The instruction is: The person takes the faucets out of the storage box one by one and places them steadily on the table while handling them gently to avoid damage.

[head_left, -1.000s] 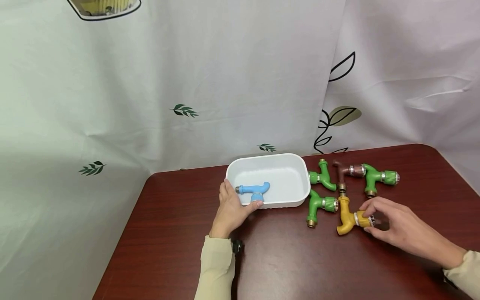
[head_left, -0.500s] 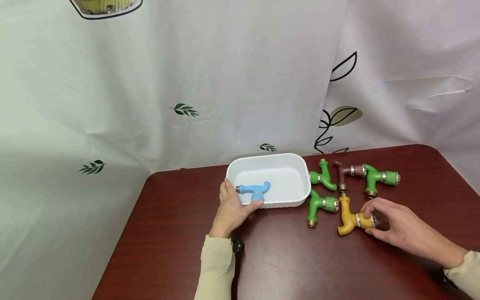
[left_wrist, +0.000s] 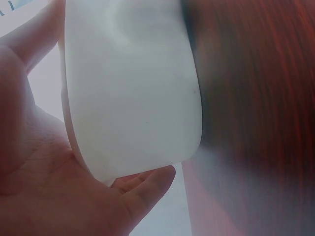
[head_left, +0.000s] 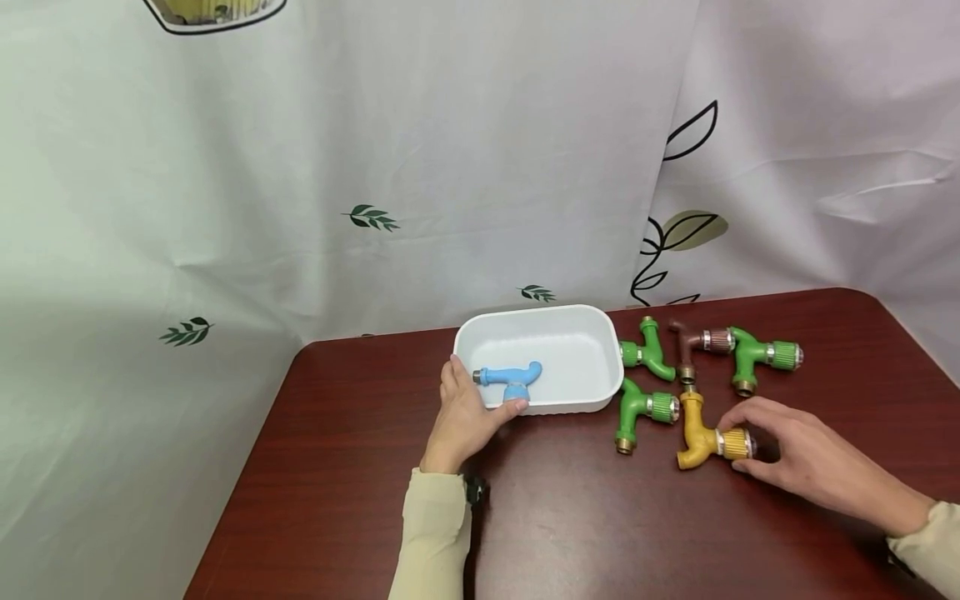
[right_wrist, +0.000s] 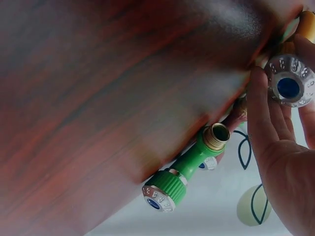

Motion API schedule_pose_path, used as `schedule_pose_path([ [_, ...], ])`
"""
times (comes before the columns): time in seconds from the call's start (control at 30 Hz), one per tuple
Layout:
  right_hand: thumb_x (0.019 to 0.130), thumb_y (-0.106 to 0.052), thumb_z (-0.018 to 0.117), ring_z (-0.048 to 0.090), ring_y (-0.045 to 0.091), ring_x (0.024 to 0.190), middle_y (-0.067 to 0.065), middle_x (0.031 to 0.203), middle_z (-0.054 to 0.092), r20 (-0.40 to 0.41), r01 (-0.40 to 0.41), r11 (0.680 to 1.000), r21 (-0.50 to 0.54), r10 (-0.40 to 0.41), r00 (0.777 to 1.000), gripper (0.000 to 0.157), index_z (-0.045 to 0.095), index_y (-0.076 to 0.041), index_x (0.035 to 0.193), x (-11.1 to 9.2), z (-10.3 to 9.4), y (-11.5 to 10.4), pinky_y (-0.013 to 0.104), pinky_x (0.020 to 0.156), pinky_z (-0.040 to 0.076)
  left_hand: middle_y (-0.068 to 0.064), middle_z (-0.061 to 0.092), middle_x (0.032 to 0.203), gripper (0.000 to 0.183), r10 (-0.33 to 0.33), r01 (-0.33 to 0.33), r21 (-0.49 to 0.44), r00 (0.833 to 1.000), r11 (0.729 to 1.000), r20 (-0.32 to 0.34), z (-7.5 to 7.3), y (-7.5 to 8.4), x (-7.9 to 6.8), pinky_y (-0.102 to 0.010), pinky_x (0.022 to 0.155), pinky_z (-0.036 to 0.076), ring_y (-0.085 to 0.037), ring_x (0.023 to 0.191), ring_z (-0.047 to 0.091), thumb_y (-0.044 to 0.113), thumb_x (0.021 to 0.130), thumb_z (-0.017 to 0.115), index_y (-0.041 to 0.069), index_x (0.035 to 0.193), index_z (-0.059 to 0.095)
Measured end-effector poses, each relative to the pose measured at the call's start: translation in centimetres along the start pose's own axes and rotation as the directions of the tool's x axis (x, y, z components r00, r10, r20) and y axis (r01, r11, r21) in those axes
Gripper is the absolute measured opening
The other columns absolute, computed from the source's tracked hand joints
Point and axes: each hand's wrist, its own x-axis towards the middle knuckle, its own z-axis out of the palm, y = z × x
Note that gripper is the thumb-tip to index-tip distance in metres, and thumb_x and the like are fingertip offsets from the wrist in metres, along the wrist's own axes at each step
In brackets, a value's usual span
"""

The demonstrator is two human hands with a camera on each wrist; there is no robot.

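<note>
At the near left corner of a white plastic basin (head_left: 570,408), my left hand (head_left: 459,423) grips the wall, thumb along the front and fingers at the left side. Inside the basin lies a light blue tap (head_left: 510,377). In the left wrist view the basin's outer wall (left_wrist: 133,98) fills the space between thumb and fingers. Over on the right, my right hand (head_left: 787,446) has thumb and fingers on either side of the knob of a yellow tap (head_left: 699,437), which lies on the table. The right wrist view shows that knob's clear end cap (right_wrist: 290,81) between the fingers.
Right of the basin lie a green tap (head_left: 632,412), another green tap (head_left: 651,350) touching or close to the basin, a brown tap (head_left: 686,346) and a further green tap (head_left: 750,360). A patterned white cloth (head_left: 480,167) hangs behind the dark red table (head_left: 360,467).
My right hand's fingers have shifted slightly about the yellow tap's knob, so more of the knob shows. My left hand and the basin stay in place.
</note>
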Motion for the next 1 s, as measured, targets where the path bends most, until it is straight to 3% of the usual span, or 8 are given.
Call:
schedule_pose_path([
  [0.73, 0.058, -0.013, 0.097, 0.056, 0.002, 0.096, -0.016, 0.105, 0.059, 0.021, 0.012, 1.0, -0.015, -0.012, 1.0, 0.06, 0.065, -0.027, 0.106, 0.1, 0.47, 0.19, 0.005, 0.081, 0.035, -0.023, 0.005, 0.163, 0.131, -0.004, 0.004, 0.011, 1.0, 1.0, 0.004, -0.09, 0.0, 0.09, -0.048, 0.111, 0.036, -0.041, 0.148, 0.015, 0.057, 0.078, 0.08, -0.007, 0.157, -0.002],
  [1.0, 0.057, -0.016, 0.097, 0.056, 0.004, 0.098, -0.014, 0.108, 0.06, -0.005, 0.059, 0.998, -0.013, -0.059, 0.998, 0.063, 0.066, -0.023, 0.111, 0.18, 0.4, 0.14, 0.006, 0.086, 0.035, -0.024, 0.005, 0.163, 0.131, 0.004, -0.004, 0.01, 1.0, 1.0, 0.007, -0.06, -0.13, 0.02, -0.048, 0.111, 0.036, -0.041, 0.148, 0.015, 0.058, 0.079, 0.079, -0.008, 0.157, -0.002],
])
